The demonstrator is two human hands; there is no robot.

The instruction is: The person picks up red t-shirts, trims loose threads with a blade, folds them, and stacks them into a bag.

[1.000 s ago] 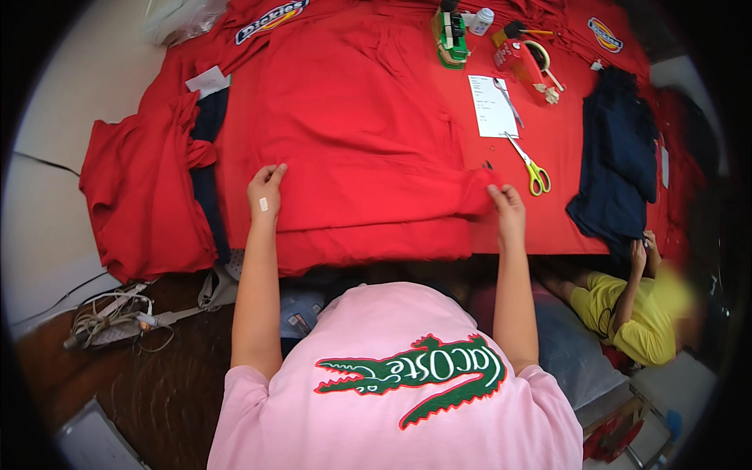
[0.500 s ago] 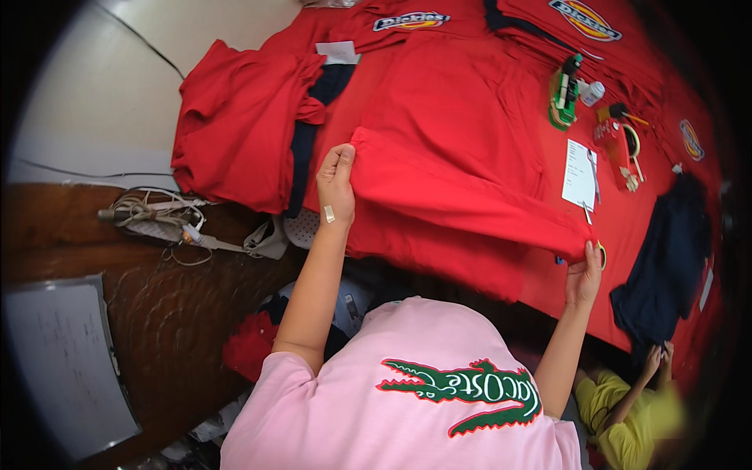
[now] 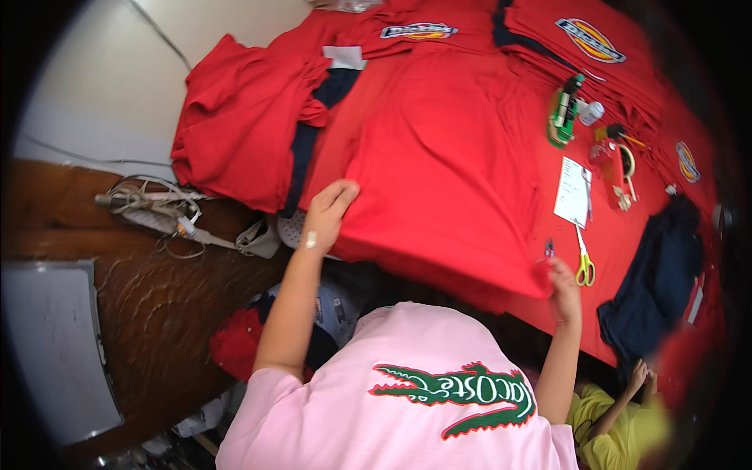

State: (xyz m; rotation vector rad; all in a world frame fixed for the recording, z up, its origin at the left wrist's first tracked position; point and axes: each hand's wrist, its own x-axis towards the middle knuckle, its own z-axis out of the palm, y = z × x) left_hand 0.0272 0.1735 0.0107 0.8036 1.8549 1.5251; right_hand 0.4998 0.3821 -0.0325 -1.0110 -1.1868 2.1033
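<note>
A large red fabric panel (image 3: 446, 164) lies over the table in front of me, its near edge hanging at the table's front. My left hand (image 3: 329, 210) pinches that edge at its left corner. At the right corner my right hand (image 3: 565, 290) is closed on the same cloth, its fingertips partly hidden by fabric. The edge is stretched between both hands. Just beyond my right hand lie small thread snips (image 3: 549, 248) and scissors with yellow handles (image 3: 584, 270). A printed paper slip (image 3: 573, 190) rests above the scissors.
Red garments with a navy part (image 3: 243, 125) are heaped at left; more red pieces (image 3: 580, 59) are stacked far right. A green-and-black tool (image 3: 562, 113), white bottle (image 3: 591, 113) and red tape dispenser (image 3: 615, 164) stand right. Another person's hands (image 3: 641, 377) hold navy cloth (image 3: 654, 274).
Both hands have come down toward me, and the cloth's lifted, folded near edge now hangs lower and flatter. My right hand has moved left, uncovering the scissors and snips.
</note>
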